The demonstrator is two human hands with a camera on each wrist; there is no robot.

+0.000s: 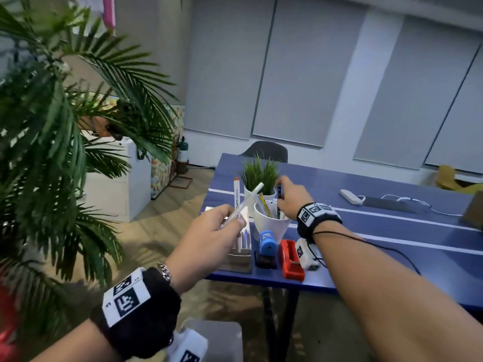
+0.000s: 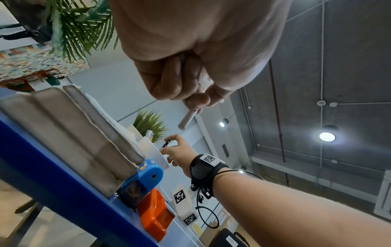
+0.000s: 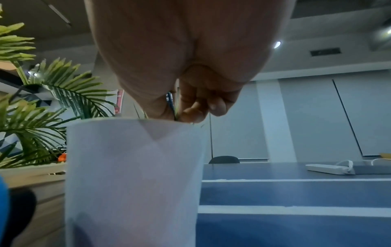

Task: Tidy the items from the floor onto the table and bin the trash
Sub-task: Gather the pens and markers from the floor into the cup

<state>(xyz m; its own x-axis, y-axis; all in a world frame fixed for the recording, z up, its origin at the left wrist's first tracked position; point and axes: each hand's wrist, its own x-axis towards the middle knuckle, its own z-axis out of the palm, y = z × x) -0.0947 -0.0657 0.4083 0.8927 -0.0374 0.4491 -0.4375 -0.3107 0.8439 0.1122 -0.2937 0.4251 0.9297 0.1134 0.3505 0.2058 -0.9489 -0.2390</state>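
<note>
1. Your left hand (image 1: 211,226), centre of the head view, pinches a white pen (image 1: 243,205) tilted up and to the right.
2. Your right hand (image 1: 292,197), just right of it, grips a dark pen (image 1: 279,202) standing in the white cup (image 1: 271,226).
3. The cup stands on the blue table (image 1: 392,231), beside a potted plant (image 1: 258,178).

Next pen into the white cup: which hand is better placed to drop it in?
Probably the right hand: it pinches a dark pen directly over the white cup, its lower end already inside. The left hand holds a white pen short of the rim.
</note>
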